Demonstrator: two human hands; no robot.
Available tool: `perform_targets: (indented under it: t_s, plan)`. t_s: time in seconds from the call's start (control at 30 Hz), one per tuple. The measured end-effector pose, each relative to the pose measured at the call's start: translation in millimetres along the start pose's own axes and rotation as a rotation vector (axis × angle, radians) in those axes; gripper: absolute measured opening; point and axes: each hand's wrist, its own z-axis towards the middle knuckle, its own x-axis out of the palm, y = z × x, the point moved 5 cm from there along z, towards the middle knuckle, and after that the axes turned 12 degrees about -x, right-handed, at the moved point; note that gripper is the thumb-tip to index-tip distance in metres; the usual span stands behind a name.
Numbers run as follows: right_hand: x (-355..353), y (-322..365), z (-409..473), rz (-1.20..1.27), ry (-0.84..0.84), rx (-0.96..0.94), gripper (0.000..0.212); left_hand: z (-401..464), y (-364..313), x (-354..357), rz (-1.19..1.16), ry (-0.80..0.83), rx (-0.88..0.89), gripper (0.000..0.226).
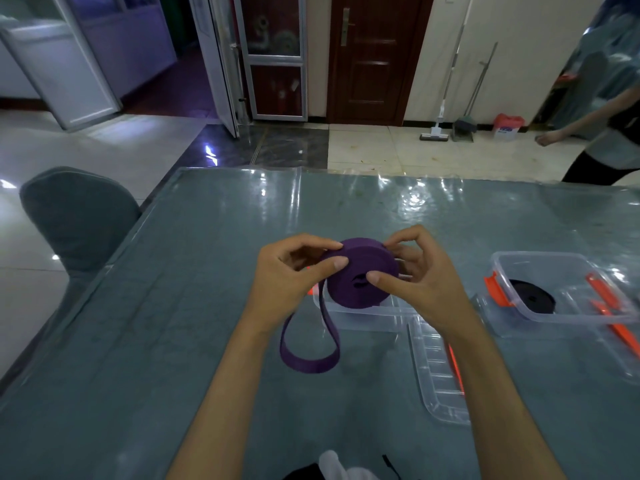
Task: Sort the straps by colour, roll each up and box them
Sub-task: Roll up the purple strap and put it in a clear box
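Observation:
A purple strap (pixel 360 271) is wound into a thick roll that I hold above the table. My left hand (pixel 291 275) pinches its left rim, thumb on the front face. My right hand (pixel 415 275) grips the right side, thumb on the face and fingers behind. The strap's loose end hangs down in a loop (pixel 311 358) onto the table. Under the roll stands a clear plastic box (pixel 367 317). A second clear box (pixel 561 289) at the right holds a rolled black strap (pixel 531 296).
A clear lid with an orange clip (pixel 440 372) lies by my right forearm; another lid with orange clips (pixel 616 327) lies beside the right box. The table (pixel 173 306) has a glossy cover. A grey chair (pixel 76 216) stands at left. A person (pixel 606 116) stands at the far right.

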Motion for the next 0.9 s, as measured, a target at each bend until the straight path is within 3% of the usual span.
perform_targets:
  t_s: [0.13,0.23,0.4,0.6,0.7,0.8,0.9]
  plan:
    - [-2,-3,0,-0.014,-0.033,-0.022,0.06,-2,2,3,-0.05,-0.007,-0.018,0.022]
    - [-4,-1,-1,-0.03,-0.057,-0.09,0.048,0,2,-1,-0.058,0.063,-0.046,0.029]
    - [0,-10,-3,0.014,0.035,0.031,0.05,-2,-3,6,-0.026,-0.048,0.049,0.022]
    - [-8,-1,-1,-0.068,-0.048,-0.073,0.049,1,0,-3,-0.008,0.118,-0.059,0.034]
    - [-2,-4,0,-0.021,-0.001,-0.008,0.047,0,-1,-3,0.003,0.031,-0.012,0.03]
    - [0,-3,-1,-0.002,0.021,-0.024,0.059,-1,2,-1,-0.012,-0.045,0.019,0.025]
    - [-3,4,-1,0.031,-0.054,-0.091,0.065,-3,1,1,-0.06,0.016,0.009,0.033]
